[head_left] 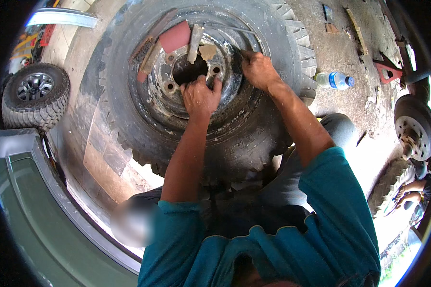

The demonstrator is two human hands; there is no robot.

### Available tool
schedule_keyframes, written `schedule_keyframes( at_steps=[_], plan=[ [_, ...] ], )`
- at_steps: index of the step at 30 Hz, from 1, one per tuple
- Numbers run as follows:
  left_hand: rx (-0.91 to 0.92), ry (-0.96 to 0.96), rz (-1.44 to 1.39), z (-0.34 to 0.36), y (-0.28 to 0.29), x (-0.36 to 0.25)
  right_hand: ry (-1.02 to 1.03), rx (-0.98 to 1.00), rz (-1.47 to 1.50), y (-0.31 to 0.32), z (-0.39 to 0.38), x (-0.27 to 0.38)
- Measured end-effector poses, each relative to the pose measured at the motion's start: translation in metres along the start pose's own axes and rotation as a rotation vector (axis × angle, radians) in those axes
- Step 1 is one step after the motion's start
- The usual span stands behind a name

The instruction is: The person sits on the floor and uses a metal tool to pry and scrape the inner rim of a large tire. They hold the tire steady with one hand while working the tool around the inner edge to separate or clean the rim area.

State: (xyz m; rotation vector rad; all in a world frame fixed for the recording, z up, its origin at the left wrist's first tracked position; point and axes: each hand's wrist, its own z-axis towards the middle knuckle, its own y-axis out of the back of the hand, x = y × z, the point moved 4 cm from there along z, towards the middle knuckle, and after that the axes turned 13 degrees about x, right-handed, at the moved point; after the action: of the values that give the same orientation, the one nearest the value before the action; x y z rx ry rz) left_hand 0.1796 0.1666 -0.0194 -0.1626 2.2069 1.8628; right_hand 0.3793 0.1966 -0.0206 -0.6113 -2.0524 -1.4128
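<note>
A big knobby tire (244, 143) lies flat before me, around a worn steel wheel rim (163, 98) with flaking paint and bolt holes. My left hand (200, 97) is closed over the near edge of the rim's centre hole, its fingertips hooked inside. On the right side of the rim, my right hand (260, 71) is pinched at the dark inner wall; what its fingers hold, if anything, is hidden. Lying across the rim's far side are a reddish sheet (175, 37), a wooden-handled brush (142, 49), a narrow flat strip (195, 43) and a torn tan scrap (207, 51).
A plastic bottle (337, 80) lies right of the tire. Beyond it are a wood strip (357, 31) and a red stand (387, 72). Another wheel (36, 91) rests at left, above a green vehicle panel (43, 210). At far right, another person's hands (409, 191) are beside a tire, below a brake disc (412, 131).
</note>
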Motion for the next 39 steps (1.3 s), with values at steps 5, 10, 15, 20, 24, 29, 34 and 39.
schedule_keyframes(
  at_steps=[5, 10, 15, 20, 24, 29, 34, 39],
  plan=[
    [0.004, -0.006, 0.010, -0.003, 0.005, -0.006, -0.045, 0.015, 0.024, 0.000, -0.002, 0.001],
    [0.034, 0.008, 0.004, -0.002, 0.004, -0.002, -0.012, 0.028, -0.037, 0.003, -0.018, 0.017],
    [0.093, 0.032, -0.040, -0.001, -0.002, 0.002, 0.008, -0.047, 0.060, 0.001, 0.007, 0.001],
    [0.102, 0.035, -0.034, -0.001, 0.005, -0.004, -0.009, 0.027, 0.014, 0.001, -0.007, 0.006],
    [0.098, 0.030, -0.049, 0.003, 0.002, 0.004, -0.014, 0.035, 0.020, -0.004, 0.003, -0.001],
    [0.040, 0.010, -0.021, 0.000, 0.001, 0.001, 0.026, -0.015, 0.036, -0.005, 0.001, -0.006],
    [0.038, 0.005, -0.002, -0.001, 0.000, -0.001, 0.044, -0.004, -0.008, -0.005, -0.019, 0.008],
    [0.033, 0.001, 0.008, -0.002, 0.001, 0.002, -0.044, 0.072, -0.024, -0.002, -0.028, 0.025]
  ],
)
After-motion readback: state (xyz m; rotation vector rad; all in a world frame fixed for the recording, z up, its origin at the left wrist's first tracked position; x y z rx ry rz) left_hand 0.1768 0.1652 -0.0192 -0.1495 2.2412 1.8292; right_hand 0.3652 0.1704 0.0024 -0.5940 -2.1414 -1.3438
